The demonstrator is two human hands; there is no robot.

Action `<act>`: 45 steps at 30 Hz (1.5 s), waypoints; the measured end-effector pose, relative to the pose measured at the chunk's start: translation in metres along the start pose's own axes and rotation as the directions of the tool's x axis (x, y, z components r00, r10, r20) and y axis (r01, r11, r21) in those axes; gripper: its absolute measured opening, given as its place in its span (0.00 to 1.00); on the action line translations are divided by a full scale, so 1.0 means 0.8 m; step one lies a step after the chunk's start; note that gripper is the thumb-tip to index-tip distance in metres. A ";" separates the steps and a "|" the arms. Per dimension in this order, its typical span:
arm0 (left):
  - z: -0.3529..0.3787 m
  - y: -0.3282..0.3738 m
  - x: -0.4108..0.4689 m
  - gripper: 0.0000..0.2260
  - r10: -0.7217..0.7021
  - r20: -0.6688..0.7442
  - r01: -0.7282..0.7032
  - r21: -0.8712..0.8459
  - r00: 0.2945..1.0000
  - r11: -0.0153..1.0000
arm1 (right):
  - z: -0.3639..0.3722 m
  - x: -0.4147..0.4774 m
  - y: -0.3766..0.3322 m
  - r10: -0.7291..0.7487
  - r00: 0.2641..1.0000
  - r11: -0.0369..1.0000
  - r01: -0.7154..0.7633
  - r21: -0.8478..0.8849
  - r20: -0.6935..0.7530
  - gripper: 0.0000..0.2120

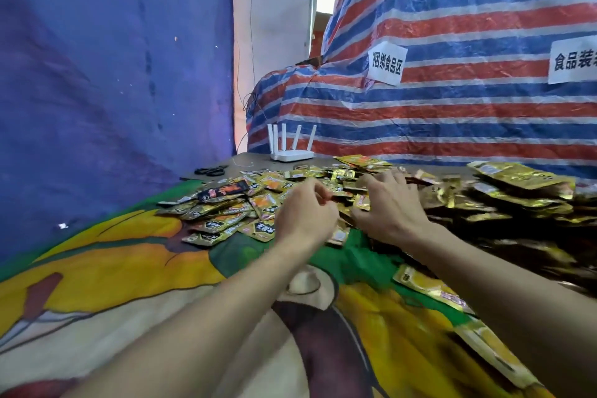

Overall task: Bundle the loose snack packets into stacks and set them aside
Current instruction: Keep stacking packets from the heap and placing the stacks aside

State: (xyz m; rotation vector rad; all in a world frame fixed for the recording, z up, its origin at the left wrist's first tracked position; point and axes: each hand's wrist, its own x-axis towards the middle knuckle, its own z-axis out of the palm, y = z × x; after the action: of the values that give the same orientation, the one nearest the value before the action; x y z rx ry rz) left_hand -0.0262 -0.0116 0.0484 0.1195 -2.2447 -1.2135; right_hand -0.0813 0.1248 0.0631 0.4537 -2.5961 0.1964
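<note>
I see the packets [226,220] heaped loose across the far part of the counter [129,268], with more piled to the right. The left hand [303,213] is over the heap, fingers curled, thumb to forefinger; I cannot tell whether it holds anything. The right hand [389,207] lies spread, fingers straight, on the packets.

Loose snack packets [226,213] lie in a flat, overlapping heap across the middle of the surface, reaching toward its far edge. They are small foil sachets, gold with orange and black labels. One black packet [223,192] rests on the heap's left side. Larger gold packets [517,178] pile up at the far right, and stray gold packets [452,300] (blurred) trail along the right edge.
</note>
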 end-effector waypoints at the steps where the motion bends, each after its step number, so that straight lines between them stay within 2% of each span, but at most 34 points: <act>1: -0.017 -0.010 0.015 0.06 -0.013 0.045 0.008 0.111 0.999 0.994 | 0.010 0.001 -0.016 -0.049 0.996 0.997 0.045 0.057 0.070 0.27; 4: -0.068 -0.055 0.046 0.09 -0.101 0.084 0.052 0.456 0.991 0.888 | 0.040 0.010 -0.058 -0.154 0.933 0.968 0.076 0.240 0.326 0.32; 7: -0.108 -0.109 0.058 0.22 -0.236 0.090 0.116 0.673 0.967 0.731 | 0.067 0.021 -0.088 -0.161 0.863 0.974 0.060 0.219 0.479 0.33; 9: -0.126 -0.141 0.063 0.30 -0.333 0.098 0.173 0.700 0.938 0.693 | 0.080 0.031 -0.098 -0.105 0.858 0.984 0.016 0.179 0.503 0.29; 12: -0.140 -0.172 0.073 0.32 -0.412 0.168 0.229 0.620 0.896 0.751 | 0.090 0.042 -0.100 -0.063 0.877 0.974 -0.050 0.222 0.476 0.24; 14: -0.147 -0.181 0.079 0.29 -0.368 0.216 0.165 0.618 0.904 0.769 | 0.094 0.046 -0.096 -0.080 0.888 0.976 -0.023 0.217 0.453 0.27; 17: -0.154 -0.183 0.089 0.25 -0.271 0.259 0.012 0.701 0.927 0.713 | 0.096 0.047 -0.099 -0.134 0.874 0.986 0.071 0.151 0.466 0.32; 22: -0.150 -0.175 0.094 0.15 -0.172 0.389 -0.281 0.851 0.905 0.443 | 0.112 0.054 -0.136 -0.221 0.825 0.975 0.194 0.107 0.521 0.25; 25: -0.145 -0.175 0.087 0.12 -0.157 0.423 -0.354 0.873 0.892 0.336 | 0.117 0.054 -0.152 -0.206 0.825 0.978 0.183 0.097 0.526 0.26; 27: -0.144 -0.173 0.083 0.10 -0.152 0.437 -0.381 0.875 0.886 0.299 | 0.111 0.052 -0.153 -0.233 0.826 0.972 0.209 0.105 0.513 0.26; 31: -0.140 -0.158 0.077 0.11 -0.197 0.460 -0.395 0.870 0.865 0.295 | 0.091 0.047 -0.140 -0.275 0.825 0.957 0.283 0.060 0.494 0.20; 34: -0.137 -0.146 0.071 0.15 -0.216 0.466 -0.395 0.867 0.858 0.303 | 0.083 0.039 -0.130 -0.261 0.840 0.956 0.293 0.008 0.476 0.13; 36: -0.134 -0.140 0.066 0.16 -0.191 0.459 -0.392 0.868 0.868 0.307 | 0.078 0.035 -0.126 -0.260 0.846 0.958 0.288 0.011 0.466 0.04; 38: -0.128 -0.137 0.059 0.16 -0.155 0.432 -0.373 0.876 0.888 0.305 | 0.072 0.029 -0.125 -0.286 0.837 0.951 0.309 0.027 0.467 0.17; 39: -0.125 -0.136 0.055 0.16 -0.131 0.412 -0.357 0.881 0.902 0.310 | 0.069 0.027 -0.126 -0.285 0.835 0.948 0.319 0.009 0.470 0.20; 42: -0.123 -0.134 0.046 0.14 -0.046 0.331 -0.291 0.881 0.942 0.373 | 0.065 0.026 -0.126 -0.271 0.839 0.942 0.332 -0.049 0.472 0.15; 44: -0.124 -0.136 0.042 0.08 -0.014 0.267 -0.234 0.865 0.964 0.444 | 0.065 0.027 -0.129 -0.188 0.864 0.965 0.250 -0.074 0.466 0.09; 45: -0.123 -0.137 0.039 0.06 -0.019 0.238 -0.199 0.853 0.971 0.483 | 0.068 0.029 -0.130 -0.145 0.881 0.974 0.207 -0.091 0.451 0.10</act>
State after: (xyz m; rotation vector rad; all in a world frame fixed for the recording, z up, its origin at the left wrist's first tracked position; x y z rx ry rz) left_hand -0.0206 -0.1586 0.0167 0.2608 -2.8094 0.1349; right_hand -0.0883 0.0086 0.0328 0.7559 -2.9600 -0.1703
